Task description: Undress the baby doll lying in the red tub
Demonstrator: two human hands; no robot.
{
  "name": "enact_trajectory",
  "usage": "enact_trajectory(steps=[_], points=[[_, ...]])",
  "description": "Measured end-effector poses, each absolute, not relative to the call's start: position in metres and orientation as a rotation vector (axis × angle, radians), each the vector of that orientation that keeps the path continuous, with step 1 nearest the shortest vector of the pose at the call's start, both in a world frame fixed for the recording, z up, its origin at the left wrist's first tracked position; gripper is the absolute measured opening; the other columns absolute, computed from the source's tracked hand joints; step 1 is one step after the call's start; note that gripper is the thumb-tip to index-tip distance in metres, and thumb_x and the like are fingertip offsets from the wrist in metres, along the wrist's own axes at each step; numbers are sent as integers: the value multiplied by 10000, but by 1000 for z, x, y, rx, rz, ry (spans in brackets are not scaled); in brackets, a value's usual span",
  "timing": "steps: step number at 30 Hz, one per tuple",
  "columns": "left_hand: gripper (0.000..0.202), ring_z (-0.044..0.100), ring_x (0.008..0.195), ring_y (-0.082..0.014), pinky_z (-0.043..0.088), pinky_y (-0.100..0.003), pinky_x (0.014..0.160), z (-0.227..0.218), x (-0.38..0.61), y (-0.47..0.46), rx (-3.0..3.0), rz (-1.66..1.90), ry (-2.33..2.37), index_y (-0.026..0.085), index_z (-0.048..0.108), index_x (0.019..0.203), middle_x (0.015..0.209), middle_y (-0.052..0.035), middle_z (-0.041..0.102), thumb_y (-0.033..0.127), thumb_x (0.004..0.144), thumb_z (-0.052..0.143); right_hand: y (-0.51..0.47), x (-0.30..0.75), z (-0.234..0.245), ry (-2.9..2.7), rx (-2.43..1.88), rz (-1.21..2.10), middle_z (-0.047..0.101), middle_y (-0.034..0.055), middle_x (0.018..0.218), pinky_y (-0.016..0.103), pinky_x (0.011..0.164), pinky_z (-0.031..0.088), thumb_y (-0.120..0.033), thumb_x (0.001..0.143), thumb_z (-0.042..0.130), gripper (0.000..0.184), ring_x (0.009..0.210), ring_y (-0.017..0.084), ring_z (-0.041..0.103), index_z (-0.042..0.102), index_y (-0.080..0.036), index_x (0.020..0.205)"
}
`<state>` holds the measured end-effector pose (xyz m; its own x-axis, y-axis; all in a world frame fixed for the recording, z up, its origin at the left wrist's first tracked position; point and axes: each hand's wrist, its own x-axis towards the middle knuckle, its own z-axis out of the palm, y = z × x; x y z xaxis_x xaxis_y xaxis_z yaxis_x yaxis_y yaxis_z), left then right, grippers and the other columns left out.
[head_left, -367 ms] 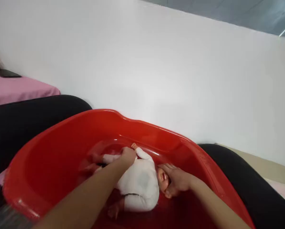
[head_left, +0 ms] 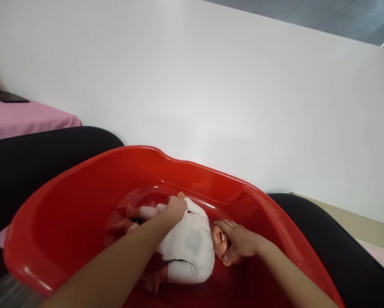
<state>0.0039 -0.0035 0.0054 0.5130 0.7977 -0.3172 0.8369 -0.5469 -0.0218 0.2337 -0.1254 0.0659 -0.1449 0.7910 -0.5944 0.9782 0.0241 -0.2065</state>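
Observation:
A baby doll (head_left: 185, 239) with a white cloth body lies face up in a red plastic baby bathtub (head_left: 82, 184). Its bare feet point left and its head (head_left: 220, 244) points right. My right hand (head_left: 239, 239) is curled over the doll's head, fingers on the far side and thumb on the near side, covering the eyes. Above the doll's belly my left hand (head_left: 176, 208) is closed, knuckles up. Bits of white show beside its fingers, but I cannot tell whether they are cloth or part of the doll. A grey patch marks the doll's chest.
Black chair backs (head_left: 50, 158) stand at the tub's left and right. On the far left, a dark flat phone-like object (head_left: 8, 97) rests on a pink-covered table (head_left: 28, 115). A white wall (head_left: 194, 85) rises behind the tub.
My left hand has shifted slightly right over the doll's body. My right hand stays on the head, and the doll lies almost unchanged.

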Motion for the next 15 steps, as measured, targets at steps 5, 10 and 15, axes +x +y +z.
enact_trajectory(steps=[5, 10, 15], points=[[426, 642, 1168, -319, 523, -454, 955, 15, 15, -18, 2865, -113, 1048, 140, 603, 1309, 1261, -171, 663, 111, 897, 502, -125, 235, 64, 2022, 1799, -834, 407, 85, 1592, 471, 1234, 296, -423, 550, 873, 1176, 1454, 358, 381, 381, -266, 1606], [383, 628, 1136, -303, 501, -445, 943, 12, 25, -33, 2953, -15, 761, 168, 608, 1266, 1254, -128, 645, 127, 909, 475, -125, 238, 61, 2048, 1796, -840, 442, 79, 1555, 452, 1203, 326, -435, 523, 904, 1166, 1406, 348, 425, 417, -290, 1572], [407, 627, 1174, -344, 503, -491, 953, 3, 23, -26, 2957, -127, 915, 135, 624, 1291, 1259, -182, 648, 104, 939, 421, -124, 239, 61, 2028, 1802, -852, 430, 83, 1569, 449, 1225, 304, -441, 538, 898, 1179, 1432, 343, 402, 402, -270, 1594]])
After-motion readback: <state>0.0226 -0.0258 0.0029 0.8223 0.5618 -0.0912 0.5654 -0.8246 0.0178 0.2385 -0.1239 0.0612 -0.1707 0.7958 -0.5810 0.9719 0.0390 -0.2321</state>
